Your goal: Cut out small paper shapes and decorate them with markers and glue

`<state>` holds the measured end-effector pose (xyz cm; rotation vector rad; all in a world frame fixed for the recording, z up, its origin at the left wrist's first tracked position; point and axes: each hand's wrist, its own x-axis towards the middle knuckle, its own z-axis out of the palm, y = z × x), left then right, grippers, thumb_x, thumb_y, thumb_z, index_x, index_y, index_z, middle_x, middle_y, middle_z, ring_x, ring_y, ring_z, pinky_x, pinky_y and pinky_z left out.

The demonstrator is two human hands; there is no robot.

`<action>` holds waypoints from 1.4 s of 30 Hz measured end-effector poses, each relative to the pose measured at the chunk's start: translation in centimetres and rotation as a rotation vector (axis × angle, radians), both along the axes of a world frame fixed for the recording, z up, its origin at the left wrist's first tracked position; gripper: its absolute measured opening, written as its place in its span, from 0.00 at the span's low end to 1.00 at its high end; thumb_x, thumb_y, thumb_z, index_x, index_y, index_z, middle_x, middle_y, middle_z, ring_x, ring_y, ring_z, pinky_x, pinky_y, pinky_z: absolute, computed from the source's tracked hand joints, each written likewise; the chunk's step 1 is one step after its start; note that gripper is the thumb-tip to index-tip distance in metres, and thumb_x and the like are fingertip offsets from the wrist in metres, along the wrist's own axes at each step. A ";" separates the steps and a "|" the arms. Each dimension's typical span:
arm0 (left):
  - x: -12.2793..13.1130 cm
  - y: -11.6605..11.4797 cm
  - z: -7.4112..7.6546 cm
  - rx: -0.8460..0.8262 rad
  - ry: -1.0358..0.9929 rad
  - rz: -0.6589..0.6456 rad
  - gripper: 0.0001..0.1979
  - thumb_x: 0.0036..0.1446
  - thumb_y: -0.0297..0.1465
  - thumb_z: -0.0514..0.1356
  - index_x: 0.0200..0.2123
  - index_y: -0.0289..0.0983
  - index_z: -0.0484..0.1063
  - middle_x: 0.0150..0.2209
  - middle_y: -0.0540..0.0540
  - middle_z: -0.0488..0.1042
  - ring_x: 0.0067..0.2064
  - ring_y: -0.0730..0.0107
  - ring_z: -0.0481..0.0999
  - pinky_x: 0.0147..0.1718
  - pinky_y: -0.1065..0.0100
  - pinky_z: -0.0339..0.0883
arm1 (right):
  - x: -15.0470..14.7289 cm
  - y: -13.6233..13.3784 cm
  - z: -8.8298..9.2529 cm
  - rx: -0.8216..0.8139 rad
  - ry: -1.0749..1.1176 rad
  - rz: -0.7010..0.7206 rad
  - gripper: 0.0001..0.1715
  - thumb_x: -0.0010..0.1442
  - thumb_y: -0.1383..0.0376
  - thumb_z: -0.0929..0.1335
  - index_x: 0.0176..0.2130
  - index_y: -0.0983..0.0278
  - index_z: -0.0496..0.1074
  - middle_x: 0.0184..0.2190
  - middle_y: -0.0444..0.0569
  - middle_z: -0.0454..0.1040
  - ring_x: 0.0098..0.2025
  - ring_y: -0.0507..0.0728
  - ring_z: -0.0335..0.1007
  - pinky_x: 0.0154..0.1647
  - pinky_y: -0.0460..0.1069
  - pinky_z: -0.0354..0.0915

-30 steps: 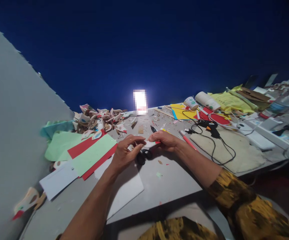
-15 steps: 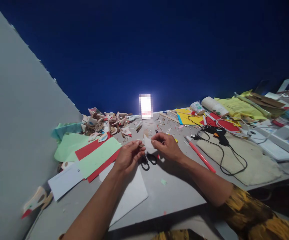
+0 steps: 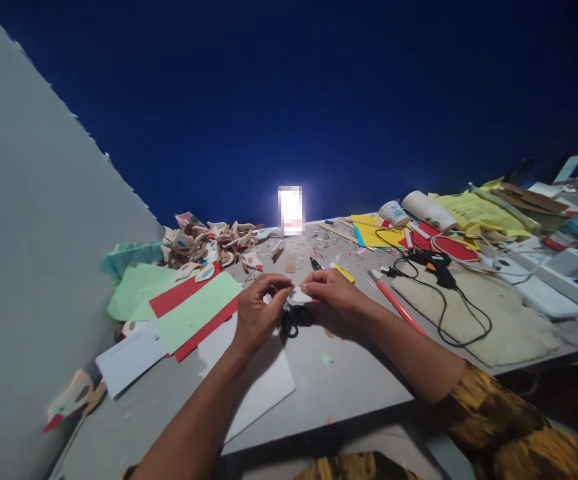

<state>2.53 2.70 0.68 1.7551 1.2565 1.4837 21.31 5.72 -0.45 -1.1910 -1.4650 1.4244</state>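
A small white piece of paper is pinched between both hands over the table's middle. My left hand has its thumb and fingers closed on the paper's left edge. From the other side, my right hand grips it with thumb and forefinger. Black-handled scissors lie just under the paper, their blades hidden. Beneath my left forearm is a white sheet. A small brown piece and a black marker tip rest beyond the hands.
Green paper, red strips and a heap of cut pieces lie left. On the right are a red stick, a glue gun with a looping cable, and a beige cloth. A bright lamp stands at the back.
The white paper has been lowered and tilted flatter between the hands. My left hand has turned, its fingers now arched over the paper. The brown piece and the yellow item behind show more.
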 end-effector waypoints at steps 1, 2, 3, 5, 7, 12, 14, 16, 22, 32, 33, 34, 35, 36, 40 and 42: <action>0.0 -0.1 0.1 0.066 0.057 -0.020 0.03 0.54 0.26 0.66 0.32 0.40 0.80 0.31 0.49 0.80 0.32 0.69 0.76 0.34 0.67 0.71 | 0.1 0.0 0.0 -0.010 0.000 0.012 0.06 0.50 0.64 0.72 0.27 0.66 0.77 0.22 0.46 0.71 0.25 0.51 0.62 0.24 0.46 0.55; 0.0 -0.2 0.2 0.118 0.098 -0.045 0.04 0.55 0.26 0.65 0.32 0.40 0.80 0.31 0.49 0.80 0.32 0.69 0.75 0.34 0.67 0.71 | 0.3 0.0 -0.1 -0.025 0.005 0.021 0.06 0.50 0.64 0.72 0.28 0.65 0.78 0.22 0.45 0.70 0.24 0.51 0.60 0.23 0.46 0.54; 0.1 -0.3 0.3 0.158 0.128 -0.072 0.05 0.56 0.25 0.65 0.32 0.40 0.80 0.31 0.49 0.79 0.32 0.69 0.75 0.33 0.68 0.70 | 0.4 0.0 -0.1 -0.042 0.015 0.032 0.06 0.50 0.63 0.72 0.29 0.65 0.77 0.21 0.44 0.69 0.23 0.51 0.59 0.22 0.46 0.53; 0.1 -0.4 0.5 0.220 0.164 -0.122 0.06 0.58 0.25 0.64 0.33 0.41 0.80 0.31 0.49 0.79 0.32 0.69 0.74 0.32 0.68 0.70 | 0.6 0.1 -0.1 -0.075 0.044 0.065 0.06 0.49 0.64 0.72 0.27 0.65 0.77 0.19 0.42 0.66 0.22 0.50 0.57 0.22 0.46 0.51; 0.2 -0.5 0.6 0.261 0.189 -0.163 0.06 0.59 0.25 0.64 0.33 0.42 0.80 0.31 0.48 0.79 0.33 0.68 0.75 0.32 0.67 0.69 | 0.7 0.2 -0.1 -0.091 0.071 0.113 0.06 0.49 0.63 0.72 0.26 0.65 0.76 0.18 0.42 0.64 0.22 0.50 0.57 0.22 0.46 0.50; 0.0 -0.6 0.6 0.302 0.273 -0.255 0.08 0.61 0.25 0.63 0.36 0.43 0.81 0.30 0.47 0.80 0.36 0.64 0.74 0.35 0.64 0.70 | 1.0 0.5 -0.2 -0.142 0.120 0.176 0.06 0.47 0.64 0.72 0.25 0.65 0.76 0.17 0.42 0.65 0.22 0.50 0.56 0.22 0.46 0.50; 0.0 -0.6 0.6 0.316 0.316 -0.278 0.09 0.62 0.25 0.62 0.38 0.43 0.81 0.31 0.47 0.80 0.37 0.63 0.75 0.36 0.63 0.71 | 1.1 0.7 -0.2 -0.190 0.157 0.179 0.05 0.45 0.64 0.72 0.25 0.65 0.75 0.17 0.42 0.65 0.21 0.50 0.57 0.22 0.45 0.51; -0.1 -0.6 0.7 0.359 0.359 -0.296 0.07 0.61 0.26 0.63 0.39 0.43 0.81 0.32 0.47 0.82 0.38 0.62 0.75 0.37 0.61 0.71 | 1.2 0.8 -0.2 -0.228 0.179 0.192 0.05 0.44 0.65 0.72 0.24 0.66 0.74 0.18 0.42 0.67 0.21 0.49 0.57 0.22 0.45 0.52; 0.3 -0.5 0.6 0.513 0.485 -0.333 0.07 0.64 0.29 0.61 0.42 0.43 0.80 0.33 0.47 0.84 0.34 0.64 0.79 0.42 0.58 0.73 | 1.8 0.7 0.2 -0.324 0.245 0.272 0.06 0.43 0.67 0.73 0.26 0.66 0.75 0.18 0.41 0.68 0.21 0.49 0.59 0.21 0.44 0.54; 0.2 -0.6 0.5 0.579 0.539 -0.223 0.09 0.64 0.28 0.61 0.45 0.42 0.80 0.33 0.45 0.84 0.34 0.64 0.79 0.39 0.61 0.74 | 2.3 0.3 1.0 -0.314 0.320 0.375 0.14 0.42 0.70 0.72 0.34 0.67 0.77 0.23 0.45 0.75 0.25 0.53 0.69 0.27 0.46 0.63; 0.2 -0.7 0.4 0.585 0.533 -0.219 0.09 0.63 0.28 0.61 0.45 0.42 0.79 0.33 0.45 0.84 0.35 0.64 0.79 0.39 0.61 0.74 | 2.2 0.2 1.1 -0.312 0.313 0.364 0.15 0.41 0.70 0.71 0.34 0.67 0.77 0.23 0.45 0.75 0.24 0.52 0.69 0.27 0.46 0.62; 0.2 -0.7 0.4 0.582 0.527 -0.212 0.09 0.63 0.28 0.62 0.45 0.41 0.79 0.34 0.45 0.84 0.35 0.63 0.79 0.39 0.62 0.74 | 2.2 0.1 1.2 -0.310 0.307 0.348 0.15 0.41 0.71 0.71 0.34 0.66 0.77 0.22 0.44 0.74 0.24 0.52 0.68 0.26 0.45 0.61; 0.3 -0.7 0.4 0.570 0.519 -0.204 0.09 0.63 0.27 0.62 0.45 0.41 0.79 0.34 0.44 0.84 0.37 0.63 0.79 0.39 0.62 0.74 | 2.1 0.0 1.3 -0.304 0.300 0.326 0.15 0.41 0.70 0.70 0.34 0.66 0.77 0.22 0.44 0.74 0.23 0.52 0.67 0.25 0.45 0.60; 0.3 -0.8 0.4 0.553 0.508 -0.198 0.09 0.62 0.27 0.63 0.45 0.41 0.79 0.35 0.44 0.84 0.38 0.62 0.79 0.39 0.62 0.74 | 2.0 -0.1 1.4 -0.296 0.287 0.303 0.15 0.41 0.70 0.70 0.34 0.66 0.77 0.21 0.44 0.73 0.22 0.52 0.66 0.24 0.45 0.60; 0.3 -1.2 0.5 0.436 0.375 -0.178 0.12 0.60 0.26 0.64 0.47 0.42 0.79 0.40 0.43 0.83 0.44 0.60 0.80 0.44 0.59 0.75 | 1.8 -0.3 1.9 -0.178 0.188 0.195 0.12 0.43 0.69 0.69 0.32 0.65 0.76 0.20 0.42 0.71 0.21 0.51 0.64 0.23 0.45 0.58; 0.3 -1.5 0.6 0.337 0.248 -0.131 0.11 0.60 0.26 0.64 0.46 0.42 0.79 0.41 0.44 0.83 0.44 0.61 0.80 0.46 0.59 0.75 | 1.8 -0.4 2.1 -0.108 0.138 0.155 0.10 0.44 0.69 0.71 0.32 0.65 0.76 0.21 0.43 0.72 0.22 0.51 0.65 0.23 0.45 0.58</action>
